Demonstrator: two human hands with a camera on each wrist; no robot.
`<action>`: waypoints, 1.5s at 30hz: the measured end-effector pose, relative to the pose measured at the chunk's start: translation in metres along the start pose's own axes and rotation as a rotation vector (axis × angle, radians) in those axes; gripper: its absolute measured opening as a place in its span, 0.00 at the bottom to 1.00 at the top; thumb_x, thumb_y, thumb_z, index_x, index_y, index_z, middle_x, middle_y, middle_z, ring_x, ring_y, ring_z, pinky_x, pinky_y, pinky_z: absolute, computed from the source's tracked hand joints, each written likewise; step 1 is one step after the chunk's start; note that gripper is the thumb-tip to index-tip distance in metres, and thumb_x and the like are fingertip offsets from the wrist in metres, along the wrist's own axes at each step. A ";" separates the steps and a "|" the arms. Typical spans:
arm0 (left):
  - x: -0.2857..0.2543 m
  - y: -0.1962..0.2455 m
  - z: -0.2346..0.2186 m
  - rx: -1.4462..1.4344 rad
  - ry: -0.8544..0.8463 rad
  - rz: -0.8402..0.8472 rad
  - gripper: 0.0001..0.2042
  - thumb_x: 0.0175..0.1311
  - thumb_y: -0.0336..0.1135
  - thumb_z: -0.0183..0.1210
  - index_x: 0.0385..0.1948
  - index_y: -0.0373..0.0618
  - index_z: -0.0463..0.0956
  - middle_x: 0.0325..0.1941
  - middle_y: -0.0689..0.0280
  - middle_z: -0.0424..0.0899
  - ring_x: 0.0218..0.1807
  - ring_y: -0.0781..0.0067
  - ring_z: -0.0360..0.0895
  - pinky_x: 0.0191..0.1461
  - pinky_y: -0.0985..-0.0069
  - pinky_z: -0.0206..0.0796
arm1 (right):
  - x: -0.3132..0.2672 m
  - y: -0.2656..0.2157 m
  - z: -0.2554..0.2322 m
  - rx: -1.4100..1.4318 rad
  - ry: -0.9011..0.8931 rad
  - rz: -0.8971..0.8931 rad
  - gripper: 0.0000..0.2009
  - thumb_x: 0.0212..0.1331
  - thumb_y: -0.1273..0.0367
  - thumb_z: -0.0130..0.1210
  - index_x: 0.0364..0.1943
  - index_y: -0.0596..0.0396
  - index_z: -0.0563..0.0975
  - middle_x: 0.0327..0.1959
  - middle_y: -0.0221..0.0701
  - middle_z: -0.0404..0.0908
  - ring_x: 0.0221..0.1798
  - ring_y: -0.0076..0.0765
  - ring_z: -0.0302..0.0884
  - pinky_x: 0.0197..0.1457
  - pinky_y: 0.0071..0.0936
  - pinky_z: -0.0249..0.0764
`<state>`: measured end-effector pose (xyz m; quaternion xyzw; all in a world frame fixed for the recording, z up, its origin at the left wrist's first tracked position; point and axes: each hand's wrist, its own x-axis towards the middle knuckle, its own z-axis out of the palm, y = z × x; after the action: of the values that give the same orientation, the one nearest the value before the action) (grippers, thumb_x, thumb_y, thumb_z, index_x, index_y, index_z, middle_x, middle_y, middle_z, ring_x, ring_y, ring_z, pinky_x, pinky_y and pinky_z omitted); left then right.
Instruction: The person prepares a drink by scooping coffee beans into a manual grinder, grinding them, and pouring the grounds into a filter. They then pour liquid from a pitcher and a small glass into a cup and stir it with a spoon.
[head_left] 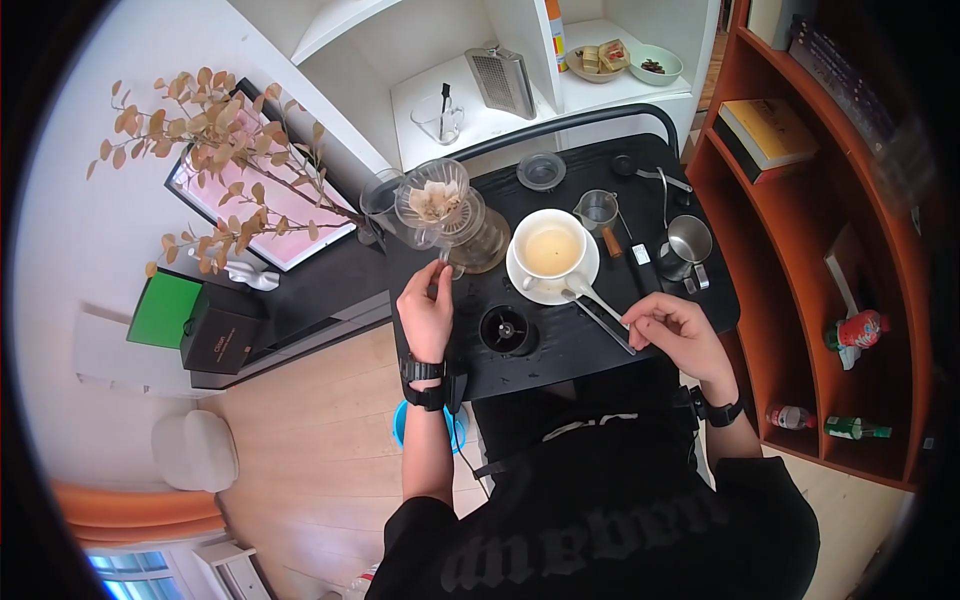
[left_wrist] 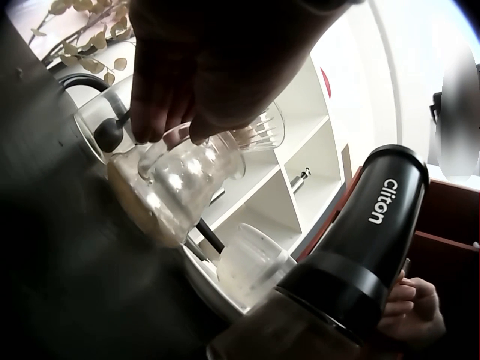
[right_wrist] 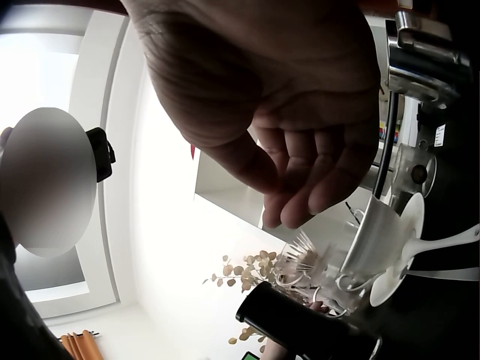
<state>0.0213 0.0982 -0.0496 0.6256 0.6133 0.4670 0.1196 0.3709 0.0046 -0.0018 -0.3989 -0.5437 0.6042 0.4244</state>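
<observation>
My left hand (head_left: 426,310) pinches the handle of a glass coffee server (head_left: 487,245), its fingertips on the handle in the left wrist view. On top of the server sits a ribbed glass dripper (head_left: 432,205) with a paper filter (head_left: 436,198) in it. Loosely curled, my right hand (head_left: 680,335) hovers by the handle end of a white spoon (head_left: 596,298), with nothing visible between its fingers in the right wrist view. The spoon and a metal utensil (head_left: 606,325) lean at a white cup (head_left: 550,243) of pale liquid on a saucer (head_left: 592,268).
A black grinder (left_wrist: 360,232) stands upright near the table's front. A steel pitcher (head_left: 688,245), a small glass jug (head_left: 598,208) with a wooden handle and a grey lid (head_left: 541,171) lie behind and right of the cup. Dry branches (head_left: 270,180) reach in at left; brown shelves (head_left: 770,250) border the right.
</observation>
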 end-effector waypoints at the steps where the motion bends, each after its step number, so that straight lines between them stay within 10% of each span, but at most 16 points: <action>1: 0.003 -0.001 -0.003 0.026 0.037 0.011 0.10 0.65 0.34 0.66 0.41 0.37 0.84 0.32 0.58 0.87 0.30 0.70 0.82 0.32 0.75 0.71 | -0.001 -0.002 0.001 -0.021 0.004 -0.004 0.08 0.71 0.74 0.52 0.47 0.60 0.80 0.32 0.26 0.82 0.36 0.17 0.78 0.45 0.18 0.74; 5: 0.029 -0.010 -0.021 0.066 0.246 -0.012 0.12 0.63 0.41 0.68 0.38 0.41 0.85 0.31 0.64 0.85 0.32 0.71 0.80 0.31 0.74 0.68 | -0.010 -0.010 -0.002 -0.102 0.040 -0.020 0.08 0.71 0.74 0.52 0.47 0.60 0.81 0.32 0.26 0.83 0.36 0.18 0.79 0.45 0.18 0.75; 14: 0.122 -0.074 -0.011 0.078 0.102 0.133 0.47 0.50 0.45 0.77 0.68 0.33 0.58 0.66 0.47 0.70 0.67 0.53 0.69 0.72 0.62 0.60 | -0.030 -0.005 -0.005 -0.093 0.105 -0.016 0.08 0.71 0.73 0.52 0.46 0.60 0.81 0.31 0.26 0.84 0.37 0.18 0.79 0.45 0.19 0.75; 19: 0.135 -0.101 0.009 -0.131 0.041 0.079 0.44 0.48 0.42 0.79 0.64 0.33 0.62 0.62 0.50 0.75 0.64 0.59 0.73 0.70 0.66 0.63 | -0.041 -0.007 -0.005 -0.085 0.118 -0.016 0.08 0.71 0.74 0.52 0.46 0.60 0.81 0.32 0.27 0.83 0.37 0.19 0.80 0.46 0.19 0.75; 45: -0.102 -0.024 -0.056 -0.490 0.200 -0.081 0.46 0.47 0.25 0.75 0.69 0.43 0.53 0.66 0.53 0.69 0.69 0.57 0.67 0.75 0.57 0.57 | -0.019 0.004 0.036 -0.182 -0.117 -0.083 0.07 0.68 0.76 0.52 0.43 0.60 0.82 0.29 0.29 0.84 0.34 0.21 0.82 0.40 0.20 0.75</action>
<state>-0.0163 -0.0095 -0.0815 0.5035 0.5155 0.6559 0.2249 0.3424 -0.0248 -0.0021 -0.3771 -0.6363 0.5566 0.3783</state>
